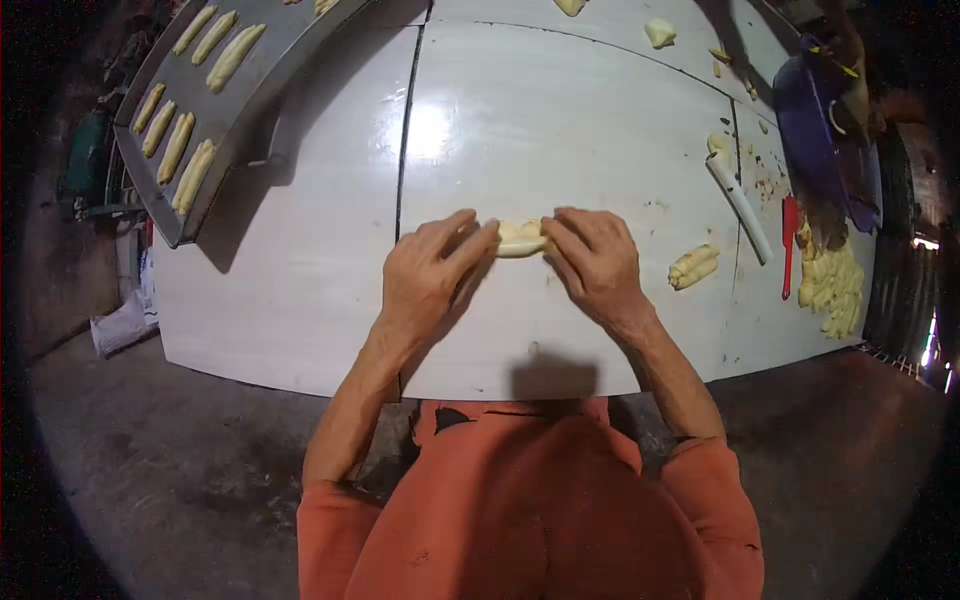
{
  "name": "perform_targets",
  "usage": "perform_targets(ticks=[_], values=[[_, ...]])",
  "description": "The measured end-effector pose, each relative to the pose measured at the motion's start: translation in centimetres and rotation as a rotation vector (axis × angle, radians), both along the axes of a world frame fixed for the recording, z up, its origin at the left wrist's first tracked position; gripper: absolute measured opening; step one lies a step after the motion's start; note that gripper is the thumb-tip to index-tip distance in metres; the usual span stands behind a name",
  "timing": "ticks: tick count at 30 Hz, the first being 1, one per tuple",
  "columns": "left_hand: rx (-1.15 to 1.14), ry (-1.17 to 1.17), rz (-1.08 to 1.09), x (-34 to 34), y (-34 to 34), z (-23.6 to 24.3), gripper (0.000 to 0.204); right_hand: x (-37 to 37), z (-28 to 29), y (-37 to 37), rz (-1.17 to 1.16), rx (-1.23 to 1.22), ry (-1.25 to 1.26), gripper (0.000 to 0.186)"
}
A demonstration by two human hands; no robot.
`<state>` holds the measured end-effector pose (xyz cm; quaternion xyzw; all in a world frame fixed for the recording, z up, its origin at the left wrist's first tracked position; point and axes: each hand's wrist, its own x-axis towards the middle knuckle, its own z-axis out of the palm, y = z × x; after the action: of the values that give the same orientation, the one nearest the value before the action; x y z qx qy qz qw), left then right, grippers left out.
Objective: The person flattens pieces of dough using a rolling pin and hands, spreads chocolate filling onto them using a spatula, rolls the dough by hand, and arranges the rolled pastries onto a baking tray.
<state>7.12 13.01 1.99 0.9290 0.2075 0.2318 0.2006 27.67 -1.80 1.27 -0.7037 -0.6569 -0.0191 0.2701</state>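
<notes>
Over the middle of the white table, a small pale piece of dough [519, 238] lies partly rolled, its far side uneven and its near edge a smooth roll. My left hand [432, 262] grips its left end between curled fingers and thumb. At the right end, my right hand [596, 258] pinches it the same way. The fingertips partly hide both ends. To the right of my right hand rests a finished-looking dough roll [694, 267] with lengthwise ridges.
A metal tray [262, 100] holding several long dough rolls stands at the far left. On the right are a white rod [740, 212], a red-handled tool [789, 245], a heap of pale yellow pieces [832, 285] and a purple basin [815, 140]. A dough lump [660, 33] lies farther back.
</notes>
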Motion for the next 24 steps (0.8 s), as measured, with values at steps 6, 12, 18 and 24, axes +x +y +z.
perform_targets(ticks=[6, 12, 18, 24], values=[[0.031, 0.098, 0.007, 0.9, -0.3, 0.1, 0.031, 0.0, -0.3, 0.9, -0.007, -0.020, -0.068, 0.031], [-0.039, 0.094, 0.034, 0.8, -0.1, 0.1, 0.037, -0.9, 0.6, 0.7, 0.035, -0.039, -0.027, 0.040], [0.053, 0.104, 0.066, 1.6, 0.9, 0.0, 0.036, -0.7, 0.5, 2.0, 0.021, -0.081, -0.061, 0.039], [-0.004, 0.045, -0.057, 1.8, 1.3, 0.5, 0.030, -0.1, 1.4, 2.5, 0.123, -0.081, 0.082, 0.033]])
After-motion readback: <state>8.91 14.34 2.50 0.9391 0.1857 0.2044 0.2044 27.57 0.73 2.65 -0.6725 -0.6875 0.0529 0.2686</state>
